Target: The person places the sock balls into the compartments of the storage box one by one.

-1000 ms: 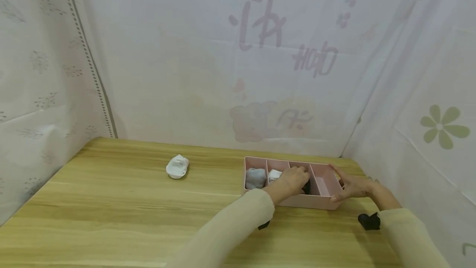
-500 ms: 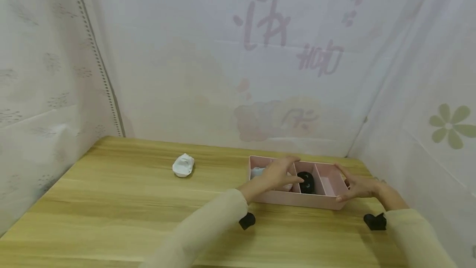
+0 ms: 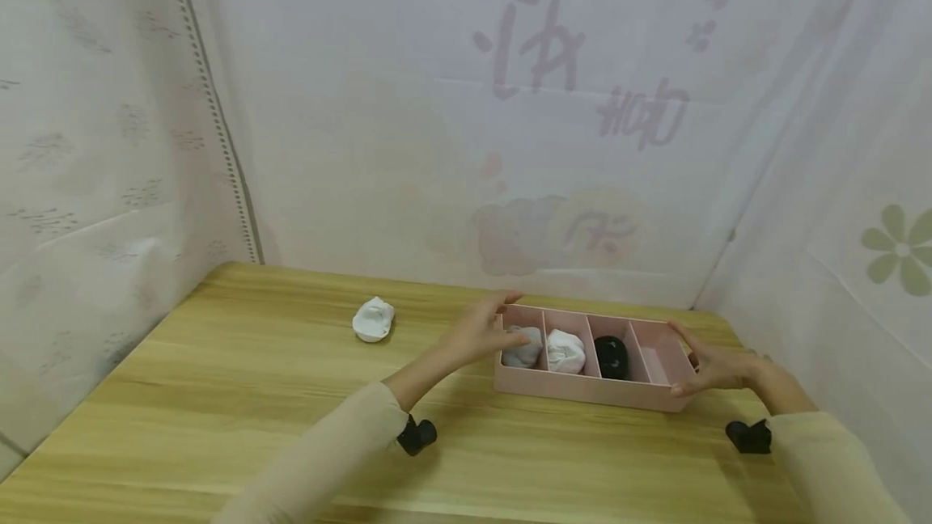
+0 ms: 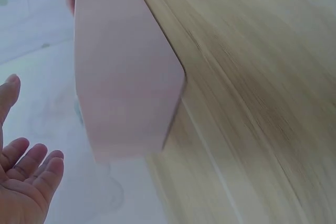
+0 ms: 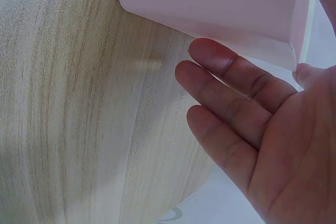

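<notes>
Comparing frames: the left hand (image 3: 476, 330) was inside the pink organizer tray (image 3: 590, 391) over its 3rd compartment 1 s ago; it now sits outside, at the tray's left end.
Left hand fingers: released, straight, holding nothing; whether they touch the tray rim cannot be told.
Right hand (image 3: 709, 366): fingers extended against the tray's right end, steadying it, unchanged across the 3 head frames.
Tray contents: 4 compartments; grey bundle (image 3: 526, 348) in the 1st from left, white bundle (image 3: 566, 350) in the 2nd, black bundle (image 3: 611, 357) in the 3rd, the 4th holds nothing.
Loose item: white rolled bundle (image 3: 374, 319) on the counter (image 3: 255, 378), well apart from the tray, to its left.
Judgement: the black bundle is deposited; the withdrawn left hand is free for the loose bundle.
Writing: faint mirrored characters on the backdrop sheet (image 3: 575, 79), not legible; no brand or label seen.
</notes>
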A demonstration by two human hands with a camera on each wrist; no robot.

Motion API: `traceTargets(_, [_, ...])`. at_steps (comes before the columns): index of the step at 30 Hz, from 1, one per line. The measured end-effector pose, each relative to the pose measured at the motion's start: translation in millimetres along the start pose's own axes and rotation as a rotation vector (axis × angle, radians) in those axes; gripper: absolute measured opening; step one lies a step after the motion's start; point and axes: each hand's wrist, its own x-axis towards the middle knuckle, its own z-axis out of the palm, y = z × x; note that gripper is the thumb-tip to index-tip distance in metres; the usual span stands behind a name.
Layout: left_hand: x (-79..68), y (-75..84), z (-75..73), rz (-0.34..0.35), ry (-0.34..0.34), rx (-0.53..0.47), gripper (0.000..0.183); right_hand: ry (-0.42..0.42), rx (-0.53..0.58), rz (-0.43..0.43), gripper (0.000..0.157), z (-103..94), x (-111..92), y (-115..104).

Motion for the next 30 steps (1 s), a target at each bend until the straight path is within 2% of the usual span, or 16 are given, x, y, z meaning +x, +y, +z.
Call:
traceTargets(9, [-27.5,-19.0,-32.2,-0.021,0.104,0.086,0.062,0.010,0.011,-0.008,0.118,1.9,-3,3])
traceTargets(13, [-41.0,-29.6,-50.6,-0.052,0.137,0.174,0.064,0.015,0.015,-0.008,0.118,2.4,-3,4])
traceTargets(17, [-52.3,-40.7,-66.7,-0.045,0.167,0.261,0.065,0.011,0.028,-0.006,0.117,2.2,-4,5])
traceTargets(19, [-57.3,-45.7,-73.5,-0.050,0.175,0.291,0.066,0.006,0.037,-0.007,0.117,1.9,-4,5])
traceTargets(26, [-72.5,-61.1,-96.4,-0.156,0.156,0.338,0.068,0.003,0.049,-0.018,0.118,2.1,-1,5])
traceTargets(30, [-79.4,-71.9,-107.7,-0.194,0.159,0.383,0.067,0.000,0.048,-0.008,0.118,1.2,0,3])
